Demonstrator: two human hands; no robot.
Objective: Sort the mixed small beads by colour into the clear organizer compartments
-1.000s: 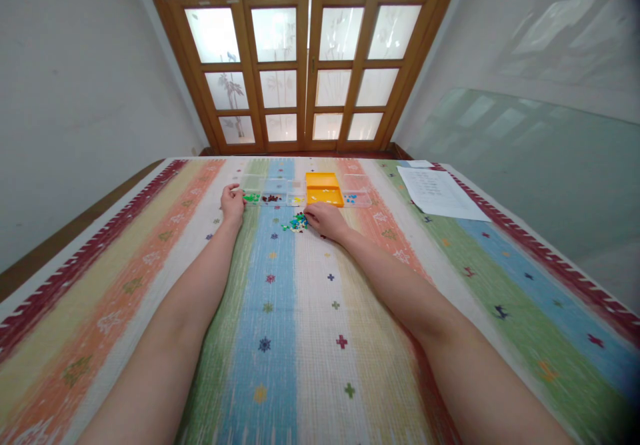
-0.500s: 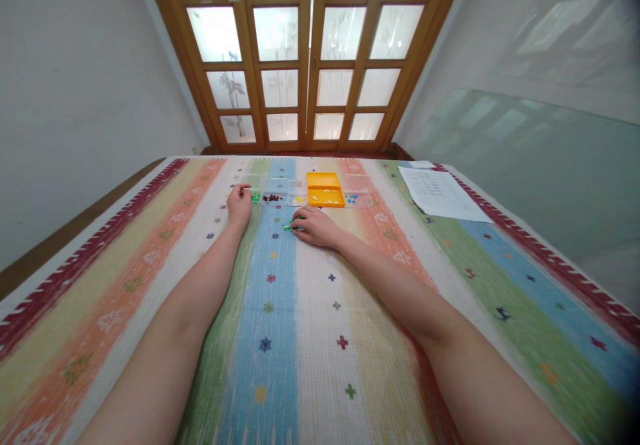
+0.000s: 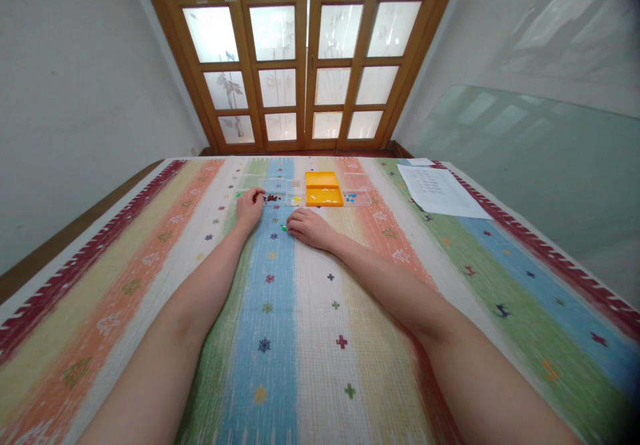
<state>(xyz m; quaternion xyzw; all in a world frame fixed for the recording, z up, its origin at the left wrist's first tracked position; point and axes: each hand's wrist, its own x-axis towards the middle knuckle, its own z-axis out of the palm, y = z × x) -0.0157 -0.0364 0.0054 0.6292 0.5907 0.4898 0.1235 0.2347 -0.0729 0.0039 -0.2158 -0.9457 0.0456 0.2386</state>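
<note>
My left hand [image 3: 250,207] is at the near edge of the clear boxes, its fingers bent together beside the small dark brown pieces [image 3: 271,199]. What its fingertips hold, if anything, is too small to make out. Behind that hand, a few green bits [image 3: 239,195] show in the leftmost clear box. My right hand [image 3: 311,229] rests low over the tablecloth, palm down, with fingers curled together at a small green piece [image 3: 284,227]. Just beyond it stands an open yellow box [image 3: 324,186] containing small white pieces [image 3: 327,199].
Yellow pieces [image 3: 297,199] lie in a clear box left of the yellow box. Blue pieces [image 3: 351,198] fill part of another clear box to its right. A printed paper sheet [image 3: 443,191] lies at the right on the striped tablecloth [image 3: 310,338].
My left hand has shifted right, from beside the green pieces to the brown ones, now covering most of the green. My right hand stays nearly in place at the green piece.
</note>
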